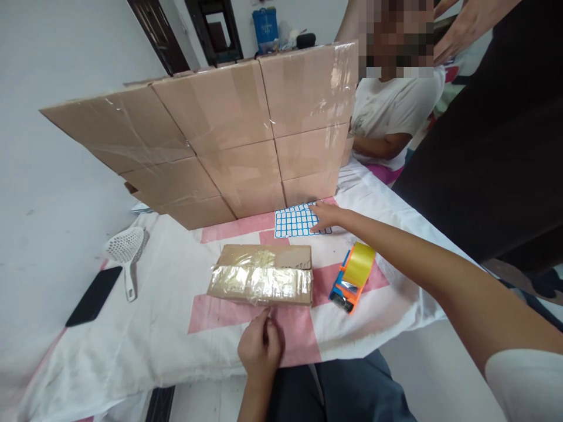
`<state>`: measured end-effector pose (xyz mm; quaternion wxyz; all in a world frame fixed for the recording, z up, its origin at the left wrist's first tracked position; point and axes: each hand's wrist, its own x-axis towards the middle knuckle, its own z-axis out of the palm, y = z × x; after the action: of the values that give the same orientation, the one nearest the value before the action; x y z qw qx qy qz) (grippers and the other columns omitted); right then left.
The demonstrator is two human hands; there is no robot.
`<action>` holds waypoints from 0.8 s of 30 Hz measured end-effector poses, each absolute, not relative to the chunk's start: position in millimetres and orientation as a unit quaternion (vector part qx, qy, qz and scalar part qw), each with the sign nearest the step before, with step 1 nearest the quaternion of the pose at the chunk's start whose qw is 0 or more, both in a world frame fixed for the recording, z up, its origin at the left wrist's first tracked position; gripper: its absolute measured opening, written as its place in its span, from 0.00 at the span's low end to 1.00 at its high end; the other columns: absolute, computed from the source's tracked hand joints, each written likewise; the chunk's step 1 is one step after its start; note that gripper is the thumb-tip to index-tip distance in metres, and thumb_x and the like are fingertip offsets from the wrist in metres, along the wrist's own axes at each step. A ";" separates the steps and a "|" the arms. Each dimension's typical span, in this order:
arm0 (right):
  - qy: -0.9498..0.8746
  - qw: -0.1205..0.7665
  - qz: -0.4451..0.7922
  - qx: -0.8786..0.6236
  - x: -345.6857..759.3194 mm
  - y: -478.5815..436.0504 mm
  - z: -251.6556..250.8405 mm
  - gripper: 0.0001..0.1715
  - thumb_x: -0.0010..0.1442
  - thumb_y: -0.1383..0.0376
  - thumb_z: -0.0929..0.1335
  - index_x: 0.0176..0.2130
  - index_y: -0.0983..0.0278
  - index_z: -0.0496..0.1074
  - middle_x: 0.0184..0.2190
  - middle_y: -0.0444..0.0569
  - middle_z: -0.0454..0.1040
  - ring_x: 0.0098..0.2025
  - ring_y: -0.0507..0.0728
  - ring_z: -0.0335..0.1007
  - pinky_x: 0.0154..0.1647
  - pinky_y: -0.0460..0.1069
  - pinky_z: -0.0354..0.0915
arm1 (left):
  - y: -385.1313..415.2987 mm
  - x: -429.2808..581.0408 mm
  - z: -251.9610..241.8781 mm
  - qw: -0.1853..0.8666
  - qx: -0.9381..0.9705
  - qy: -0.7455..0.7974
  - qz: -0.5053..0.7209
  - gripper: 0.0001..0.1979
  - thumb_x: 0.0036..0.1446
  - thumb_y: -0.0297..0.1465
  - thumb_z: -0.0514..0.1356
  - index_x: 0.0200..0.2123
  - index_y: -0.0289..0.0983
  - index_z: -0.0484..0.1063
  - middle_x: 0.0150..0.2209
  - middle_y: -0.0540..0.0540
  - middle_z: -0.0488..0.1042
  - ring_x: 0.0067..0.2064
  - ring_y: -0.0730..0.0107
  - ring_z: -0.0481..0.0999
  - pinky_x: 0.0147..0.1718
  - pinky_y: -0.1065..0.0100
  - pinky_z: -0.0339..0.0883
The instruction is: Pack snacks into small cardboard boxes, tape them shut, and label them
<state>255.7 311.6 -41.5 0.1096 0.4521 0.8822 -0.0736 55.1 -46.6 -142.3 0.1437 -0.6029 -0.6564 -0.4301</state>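
Cardboard box (259, 275), closed with its contents hidden, lies on the cloth-covered worktop (167, 328), glossy tape across its slightly creased surface. At its near edge the left hand (260, 343) is curled, thumb against forefinger; whether it pinches anything, I can't quite tell. To the box's right sits an orange-and-blue tape dispenser (352, 275) carrying a yellow roll. Beyond, the right hand (324, 215) is open, fingers spread on a blue-gridded sheet (292, 221). Behind that stand stacked, taped cartons (233, 111), closed too, then a blue bin (266, 28).
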 end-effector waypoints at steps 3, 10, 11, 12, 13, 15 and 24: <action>0.863 0.118 -0.101 0.481 254.7 325.4 -42.2 0.57 0.45 0.44 0.77 0.64 0.64 0.61 0.62 0.64 0.65 0.63 0.72 0.63 0.55 0.56 0.64 | -46.3 55.1 -141.5 0.140 -0.605 -0.657 -0.427 0.10 0.63 0.24 0.58 0.47 0.34 0.75 0.37 0.43 0.82 0.33 0.69 0.81 0.34 0.71 0.73; 0.820 0.145 -0.156 0.531 247.3 344.3 -38.9 0.48 0.41 0.47 0.79 0.55 0.67 0.71 0.54 0.61 0.74 0.55 0.69 0.71 0.47 0.53 0.67 | -45.9 55.7 -139.8 0.123 -0.604 -0.664 -0.424 0.09 0.63 0.24 0.58 0.45 0.35 0.76 0.36 0.44 0.82 0.34 0.69 0.81 0.34 0.71 0.72; 0.816 0.147 -0.161 0.535 246.5 344.8 -39.2 0.47 0.40 0.48 0.80 0.54 0.67 0.72 0.53 0.61 0.74 0.54 0.68 0.72 0.46 0.52 0.68 | -46.1 55.7 -139.7 0.120 -0.604 -0.664 -0.424 0.09 0.63 0.24 0.58 0.44 0.36 0.76 0.35 0.45 0.82 0.33 0.69 0.81 0.34 0.71 0.72; 0.812 0.149 -0.166 0.539 245.8 344.9 -39.7 0.46 0.40 0.49 0.80 0.53 0.67 0.72 0.52 0.61 0.75 0.52 0.67 0.72 0.45 0.52 0.68 | -46.4 55.7 -139.5 0.117 -0.604 -0.665 -0.424 0.09 0.63 0.24 0.58 0.44 0.36 0.76 0.35 0.45 0.82 0.33 0.69 0.81 0.34 0.71 0.72; 0.809 0.148 -0.171 0.542 245.4 344.8 -40.1 0.46 0.40 0.50 0.80 0.54 0.68 0.72 0.52 0.60 0.75 0.51 0.67 0.73 0.43 0.51 0.68 | -46.7 55.6 -139.4 0.114 -0.605 -0.664 -0.424 0.09 0.63 0.25 0.57 0.44 0.36 0.76 0.35 0.46 0.81 0.33 0.70 0.80 0.34 0.71 0.72; 0.805 0.143 -0.180 0.547 245.3 344.1 -40.3 0.48 0.42 0.51 0.80 0.57 0.69 0.70 0.52 0.60 0.76 0.49 0.65 0.74 0.41 0.51 0.68 | -47.1 55.5 -139.1 0.109 -0.604 -0.665 -0.425 0.08 0.64 0.25 0.57 0.43 0.37 0.76 0.34 0.46 0.81 0.32 0.70 0.80 0.33 0.71 0.71; 0.855 0.093 -0.201 0.470 250.3 332.0 -8.2 0.17 0.57 0.63 0.73 0.46 0.66 0.78 0.43 0.51 0.81 0.41 0.58 0.77 0.38 0.46 0.67 | -45.9 56.4 -136.7 0.099 -0.600 -0.676 -0.417 0.09 0.64 0.26 0.56 0.41 0.38 0.77 0.35 0.47 0.82 0.33 0.69 0.81 0.34 0.71 0.72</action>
<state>250.3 332.0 -8.2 0.0929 0.4697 0.8545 -0.2014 56.4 -45.9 -136.7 0.0986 -0.5999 -0.6755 -0.4173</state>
